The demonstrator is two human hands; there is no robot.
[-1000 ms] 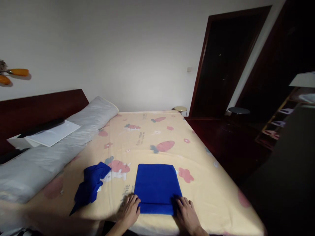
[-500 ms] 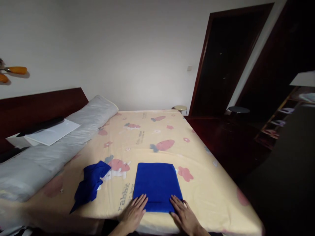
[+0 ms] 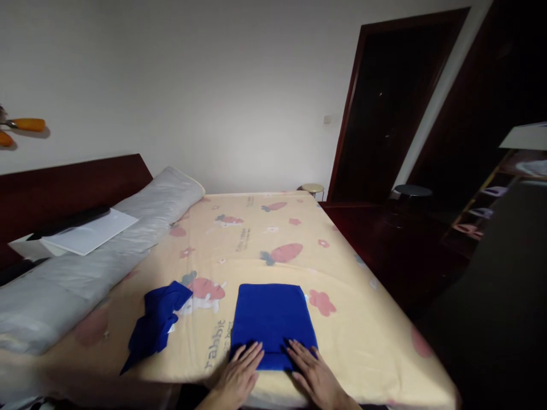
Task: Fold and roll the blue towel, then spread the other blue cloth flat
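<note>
A blue cloth [image 3: 272, 316] lies flat near the front edge of the bed, its near edge turned over in a narrow fold. My left hand [image 3: 240, 370] rests on its near left corner, fingers stretched out flat. On the near right part of the cloth lies my right hand [image 3: 314, 373], fingers also extended, palm down. Neither hand grasps anything. Off to the left, a second blue cloth [image 3: 156, 319] sits crumpled, with a small white tag showing at its side.
The bed [image 3: 342, 273] has a cream sheet printed with carrots and rabbits. A rolled grey mattress or pad [image 3: 128, 228] lies along the dark headboard [image 3: 85, 171], with a white board [image 3: 92, 230] on it. Stools [image 3: 314, 188] and a shelf [image 3: 478, 199] stand beyond.
Both hands have slid slightly inward over the near edge of the cloth, so they are closer together. The crumpled cloth stays where it was.
</note>
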